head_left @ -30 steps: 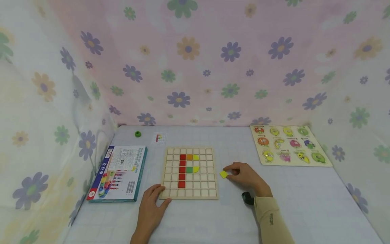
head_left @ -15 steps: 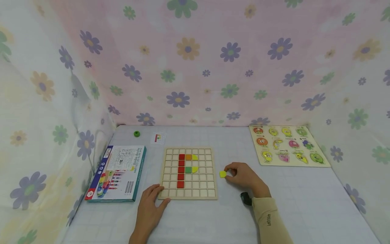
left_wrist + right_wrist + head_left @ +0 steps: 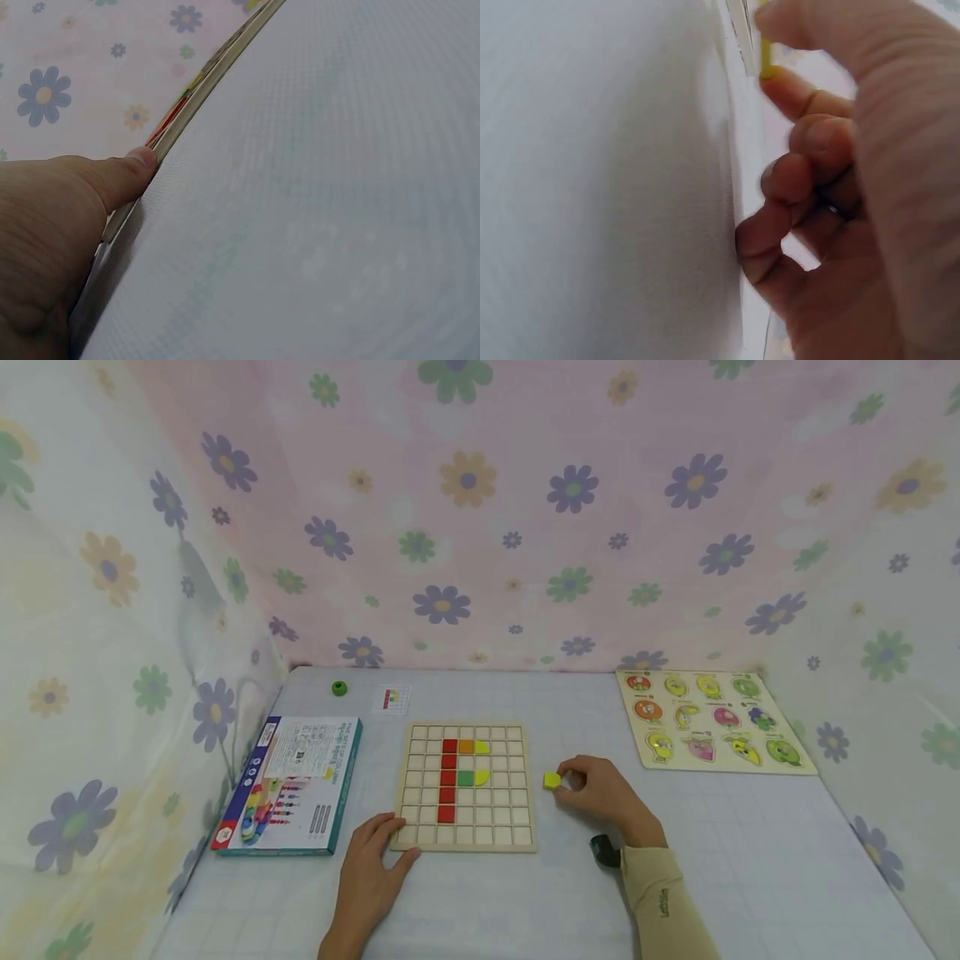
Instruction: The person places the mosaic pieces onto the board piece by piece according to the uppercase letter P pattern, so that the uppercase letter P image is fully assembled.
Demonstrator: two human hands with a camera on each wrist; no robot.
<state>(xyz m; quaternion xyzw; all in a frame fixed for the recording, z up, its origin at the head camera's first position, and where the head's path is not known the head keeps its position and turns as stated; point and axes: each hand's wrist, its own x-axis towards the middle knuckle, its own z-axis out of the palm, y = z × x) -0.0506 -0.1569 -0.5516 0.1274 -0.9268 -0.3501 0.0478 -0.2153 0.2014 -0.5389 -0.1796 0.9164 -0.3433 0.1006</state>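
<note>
A wooden grid board (image 3: 400, 785) lies on the table, with a column of red square tiles (image 3: 448, 762) in it. Beside that column are an orange tile (image 3: 467, 747), a green tile (image 3: 466, 778) and two rounded yellow tiles (image 3: 482, 777). My left hand (image 3: 371, 860) rests at the board's near left corner, fingers on the left edge and thumb against the front edge; the left wrist view shows the thumb (image 3: 124, 176) touching that edge. Right of the board, my right hand (image 3: 606, 795) pinches a yellow square tile (image 3: 552, 781) between thumb and forefinger.
A small pattern card (image 3: 392, 699) and a green bead (image 3: 340, 688) lie behind the board's left side. A flat toy box (image 3: 300, 810) is at the left, a fruit puzzle board (image 3: 712, 760) at the back right. Flowered cloth walls enclose the table.
The yellow square tile has turned in my right fingertips and sits slightly higher in view. My left hand and the board keep their places.
</note>
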